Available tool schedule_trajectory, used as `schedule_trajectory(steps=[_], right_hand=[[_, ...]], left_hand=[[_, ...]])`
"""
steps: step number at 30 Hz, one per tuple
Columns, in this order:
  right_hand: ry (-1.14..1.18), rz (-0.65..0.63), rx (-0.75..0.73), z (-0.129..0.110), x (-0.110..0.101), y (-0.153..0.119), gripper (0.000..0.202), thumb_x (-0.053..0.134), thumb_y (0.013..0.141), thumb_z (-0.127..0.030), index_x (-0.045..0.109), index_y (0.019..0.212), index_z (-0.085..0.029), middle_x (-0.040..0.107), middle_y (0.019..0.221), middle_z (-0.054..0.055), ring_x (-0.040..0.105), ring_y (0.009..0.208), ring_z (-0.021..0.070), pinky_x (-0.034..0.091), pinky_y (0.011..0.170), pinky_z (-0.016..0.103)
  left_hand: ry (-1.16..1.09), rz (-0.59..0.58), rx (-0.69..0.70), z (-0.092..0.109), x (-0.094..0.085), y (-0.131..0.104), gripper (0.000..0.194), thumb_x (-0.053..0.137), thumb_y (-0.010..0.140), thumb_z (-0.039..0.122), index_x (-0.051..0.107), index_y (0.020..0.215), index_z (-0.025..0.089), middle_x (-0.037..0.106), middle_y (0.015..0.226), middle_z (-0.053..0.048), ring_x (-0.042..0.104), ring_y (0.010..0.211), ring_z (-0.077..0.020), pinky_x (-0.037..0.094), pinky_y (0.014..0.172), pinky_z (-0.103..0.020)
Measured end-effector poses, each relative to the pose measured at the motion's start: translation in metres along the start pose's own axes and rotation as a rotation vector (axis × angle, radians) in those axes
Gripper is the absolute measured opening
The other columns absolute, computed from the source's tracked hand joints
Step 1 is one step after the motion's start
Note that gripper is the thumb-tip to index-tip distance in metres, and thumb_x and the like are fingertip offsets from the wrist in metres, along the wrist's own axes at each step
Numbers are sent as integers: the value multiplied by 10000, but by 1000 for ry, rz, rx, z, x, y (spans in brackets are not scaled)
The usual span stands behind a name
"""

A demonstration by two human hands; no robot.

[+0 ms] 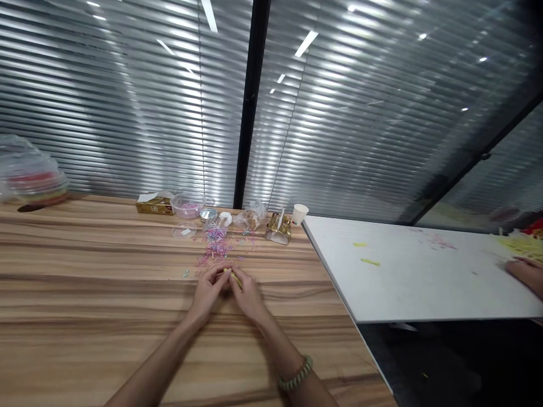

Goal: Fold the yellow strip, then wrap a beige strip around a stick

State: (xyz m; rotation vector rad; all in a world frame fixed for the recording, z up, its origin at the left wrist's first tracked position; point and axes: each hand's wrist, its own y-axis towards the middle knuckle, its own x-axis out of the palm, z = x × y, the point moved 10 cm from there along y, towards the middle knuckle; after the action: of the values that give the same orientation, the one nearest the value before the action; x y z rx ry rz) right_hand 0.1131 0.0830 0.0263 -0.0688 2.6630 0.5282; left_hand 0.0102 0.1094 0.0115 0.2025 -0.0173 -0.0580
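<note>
My left hand (211,287) and my right hand (245,293) meet fingertip to fingertip over the wooden table (127,316). Between them is a small yellow strip (233,276), pinched by both; it looks like a thin cord or band, too small to name surely. Just beyond my fingers lies a loose pile of pink, purple and pale small pieces (217,249), perhaps beads. More of them spill from a clear bag or cup (215,230). A green beaded bracelet (296,375) circles my right wrist.
Along the back stand a gold tissue box (155,204), a clear tub (187,207), a crumpled plastic bag (253,216), a gold tissue pack (279,227) and a paper cup (299,213). Yellow strips (370,262) lie on the white table (407,288), where another person's hand (526,272) rests.
</note>
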Motion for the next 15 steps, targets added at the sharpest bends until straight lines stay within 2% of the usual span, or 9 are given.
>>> schedule_trajectory(steps=[4, 10, 13, 15], right_hand=[[42, 2, 24, 4, -1, -1, 336, 425, 853, -274, 503, 1168, -184, 567, 1158, 72, 524, 1053, 190, 387, 919, 334], [234, -30, 12, 5, 1, 0, 381, 432, 857, -286, 379, 1223, -198, 564, 1128, 65, 575, 933, 152, 428, 847, 291], [280, -55, 0, 4, 4, 1, 389, 443, 855, -327, 383, 1222, -210, 513, 1190, 71, 551, 970, 153, 411, 860, 288], [330, -74, 20, 6, 6, 1, 421, 447, 854, -360, 366, 1241, -216, 550, 1109, 68, 568, 870, 139, 439, 774, 268]], left_hand=[[-195, 13, -146, -12, 2, -3, 328, 700, 615, 343, 662, 890, 169, 653, 972, -78, 574, 920, -204, 439, 813, -299], [-266, -63, -234, -15, 10, -6, 390, 721, 595, 344, 660, 925, 144, 666, 922, -89, 581, 864, -202, 438, 775, -289], [-269, -124, -242, -13, 15, -6, 318, 704, 622, 335, 669, 875, 145, 671, 878, -73, 579, 836, -188, 429, 764, -271], [-263, -175, -244, -12, 19, -7, 256, 690, 643, 325, 671, 817, 139, 670, 823, -64, 579, 794, -181, 431, 734, -263]])
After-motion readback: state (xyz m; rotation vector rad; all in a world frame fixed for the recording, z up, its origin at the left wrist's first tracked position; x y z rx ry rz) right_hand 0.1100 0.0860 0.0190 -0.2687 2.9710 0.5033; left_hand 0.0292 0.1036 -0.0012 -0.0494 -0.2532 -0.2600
